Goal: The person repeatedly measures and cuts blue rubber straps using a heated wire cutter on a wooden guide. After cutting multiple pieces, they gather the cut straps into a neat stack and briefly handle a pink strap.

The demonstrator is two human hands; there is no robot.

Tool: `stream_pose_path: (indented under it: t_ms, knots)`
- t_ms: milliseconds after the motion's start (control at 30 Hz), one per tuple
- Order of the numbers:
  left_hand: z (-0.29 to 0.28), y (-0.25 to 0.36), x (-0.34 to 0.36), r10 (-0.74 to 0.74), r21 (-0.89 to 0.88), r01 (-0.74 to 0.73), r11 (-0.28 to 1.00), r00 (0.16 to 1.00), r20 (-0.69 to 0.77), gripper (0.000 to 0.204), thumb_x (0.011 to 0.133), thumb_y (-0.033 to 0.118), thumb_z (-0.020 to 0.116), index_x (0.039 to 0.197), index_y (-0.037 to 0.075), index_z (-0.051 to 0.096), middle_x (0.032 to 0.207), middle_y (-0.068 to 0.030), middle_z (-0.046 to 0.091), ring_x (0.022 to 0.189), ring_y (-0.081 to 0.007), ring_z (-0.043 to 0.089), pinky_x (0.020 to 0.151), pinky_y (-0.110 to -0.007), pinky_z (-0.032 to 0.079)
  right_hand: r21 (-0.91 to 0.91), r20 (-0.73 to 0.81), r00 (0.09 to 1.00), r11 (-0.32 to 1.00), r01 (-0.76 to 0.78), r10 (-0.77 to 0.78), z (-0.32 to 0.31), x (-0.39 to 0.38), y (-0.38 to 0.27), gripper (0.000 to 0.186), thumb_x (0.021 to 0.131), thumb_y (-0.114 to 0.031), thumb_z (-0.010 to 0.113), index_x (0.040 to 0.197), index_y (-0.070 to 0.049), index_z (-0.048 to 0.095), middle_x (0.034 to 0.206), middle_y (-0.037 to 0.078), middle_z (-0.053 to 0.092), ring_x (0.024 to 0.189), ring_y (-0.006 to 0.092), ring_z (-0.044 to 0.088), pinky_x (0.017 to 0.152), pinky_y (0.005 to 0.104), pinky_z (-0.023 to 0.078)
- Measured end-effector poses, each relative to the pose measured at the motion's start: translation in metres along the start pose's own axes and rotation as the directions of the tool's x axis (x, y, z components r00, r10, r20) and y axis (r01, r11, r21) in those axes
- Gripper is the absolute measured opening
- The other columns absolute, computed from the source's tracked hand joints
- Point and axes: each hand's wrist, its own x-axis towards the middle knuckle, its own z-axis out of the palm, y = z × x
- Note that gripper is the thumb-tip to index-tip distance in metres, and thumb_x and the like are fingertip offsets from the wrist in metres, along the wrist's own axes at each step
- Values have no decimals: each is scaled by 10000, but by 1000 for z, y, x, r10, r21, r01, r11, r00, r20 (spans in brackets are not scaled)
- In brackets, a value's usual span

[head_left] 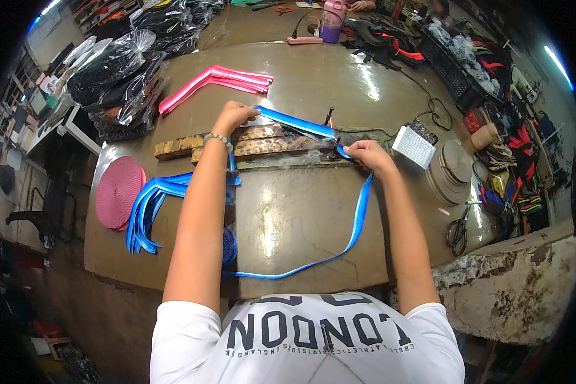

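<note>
A blue webbing strap [297, 123] with a pale stripe stretches between my hands, above a scorched wooden bar [262, 142]. My left hand [237, 114] pinches its far-left end. On the right, my right hand [368, 155] pinches the strap beside a small upright metal fixture [329, 116], where a faint haze hangs. From there the strap loops down across the table to a blue roll [230, 246], partly hidden by my left forearm. Cut blue straps [148, 211] lie left of that arm, next to a pink webbing roll [118, 192]. Pink-and-white straps [217, 78] lie beyond the bar.
At right are a white gridded block [414, 147], pale webbing rolls [451, 169] and black scissors [456, 235]. Plastic-wrapped bundles [118, 83] fill the back left. A purple-pink bottle [332, 22] stands by a power strip [304, 40]. Another person's hand [363, 5] shows at the far edge.
</note>
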Motion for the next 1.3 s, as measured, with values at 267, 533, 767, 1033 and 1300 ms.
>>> stream_pose_path:
  t_ms: [267,533,767,1033,1300]
  knots:
    - [-75,35,-71,187,-4,-187,982,981,-44,341,802,261,696,1058,40,654,791,-4,643,577,-58,512,464,-194,354,-378,-328,821,861,339,-467,-61,-72,36,267,857,-262,631,870,2,665,744,51,644,688,141,576,649,276,451]
    - [-195,-77,-179,159,486,-34,873,963,-219,377,787,253,689,1042,-22,644,852,-113,659,727,-205,618,647,-315,492,-480,-874,425,564,-672,-238,-155,-204,60,256,880,-237,570,960,-4,639,860,205,650,757,349,631,693,386,479]
    - [-128,-43,-136,585,612,-345,712,773,-245,384,808,279,649,1107,38,626,1118,-191,590,1057,-326,555,929,-390,422,-354,-56,865,820,449,-498,-17,-134,-38,226,818,-243,655,795,-18,663,644,64,591,603,137,545,573,288,428]
    - [-7,-7,-26,388,260,-323,910,884,-260,329,875,225,502,1033,-35,629,980,-219,648,926,-363,619,846,-405,468,-299,-306,890,922,246,-337,140,73,-122,293,709,-290,688,786,-7,677,791,217,659,766,355,652,705,415,513]
    - [25,-17,-2,138,283,-75,956,968,-211,478,752,521,677,642,58,643,519,-44,557,496,-98,513,495,-297,392,-439,-270,906,879,186,-326,136,88,-125,305,684,-306,704,780,-18,680,774,209,656,756,353,651,698,407,512]
